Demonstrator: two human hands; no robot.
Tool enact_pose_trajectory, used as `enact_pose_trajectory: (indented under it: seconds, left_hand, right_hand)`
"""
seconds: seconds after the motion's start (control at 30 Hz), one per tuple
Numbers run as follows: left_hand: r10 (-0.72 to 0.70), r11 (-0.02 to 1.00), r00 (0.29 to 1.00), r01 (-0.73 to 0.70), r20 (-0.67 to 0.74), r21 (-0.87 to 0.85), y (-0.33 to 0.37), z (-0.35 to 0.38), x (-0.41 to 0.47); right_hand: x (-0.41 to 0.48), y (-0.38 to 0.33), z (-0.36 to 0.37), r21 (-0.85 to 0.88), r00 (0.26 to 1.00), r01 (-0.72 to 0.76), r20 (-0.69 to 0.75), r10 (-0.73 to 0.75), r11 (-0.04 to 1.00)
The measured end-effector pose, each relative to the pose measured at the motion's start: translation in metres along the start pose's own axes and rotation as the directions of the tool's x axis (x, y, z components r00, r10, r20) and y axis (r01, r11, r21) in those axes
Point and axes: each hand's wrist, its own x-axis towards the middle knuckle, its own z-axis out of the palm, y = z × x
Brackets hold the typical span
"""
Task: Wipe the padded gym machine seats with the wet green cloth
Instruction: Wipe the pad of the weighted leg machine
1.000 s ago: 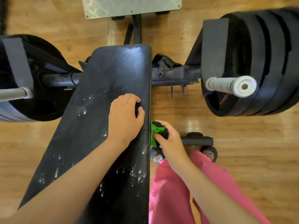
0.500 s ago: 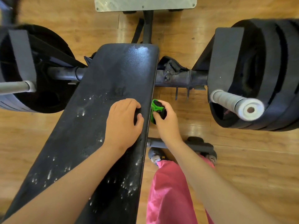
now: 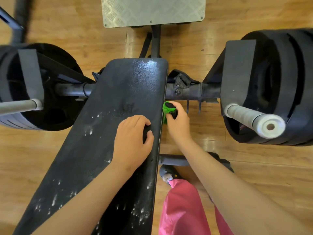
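Observation:
The long black padded bench seat [image 3: 118,102] runs away from me, flecked with white droplets. My left hand [image 3: 133,143] rests on its right half, fingers curled round a small dark object [image 3: 146,133] that I cannot identify. My right hand [image 3: 177,122] grips the bunched green cloth [image 3: 165,110], which has black patches, and holds it against the pad's right side edge, just below the crossbar.
Stacks of black weight plates [image 3: 284,85] with a white-wrapped handle [image 3: 254,120] stand to the right; another plate stack [image 3: 39,87] and bar are on the left. A metal foot plate [image 3: 152,11] lies ahead. My pink trouser leg [image 3: 183,206] stands on the wooden floor.
My right hand has slid the green cloth along the pad's right edge, away from me toward the crossbar. My left hand has stayed in place on the pad.

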Motion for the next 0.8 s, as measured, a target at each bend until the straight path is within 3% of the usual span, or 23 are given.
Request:
enact_pose_trajectory:
  seconds: [0.17,0.4,0.6,0.8]
  left_hand:
    - [0.106,0.992,0.994,-0.109,0.041,0.069,-0.005,-0.008,0.036]
    - [0.070,0.984,0.993,-0.084,0.091,0.158,-0.015,0.026,0.101]
    - [0.060,0.991,0.997,-0.053,-0.054,0.123,-0.022,0.039,0.096]
    - [0.008,0.998,0.997,-0.004,-0.073,0.055,-0.020,0.040,0.096]
  right_hand:
    - [-0.008,0.009,-0.004,0.036,0.999,-0.003,0.043,0.001,0.999]
    - [-0.031,0.020,-0.005,0.084,0.995,-0.004,0.096,-0.004,0.996]
    - [0.034,0.014,0.004,0.000,1.000,0.024,0.007,-0.024,1.000]
    - [0.080,0.020,0.006,-0.010,1.000,-0.011,0.014,0.011,1.000]
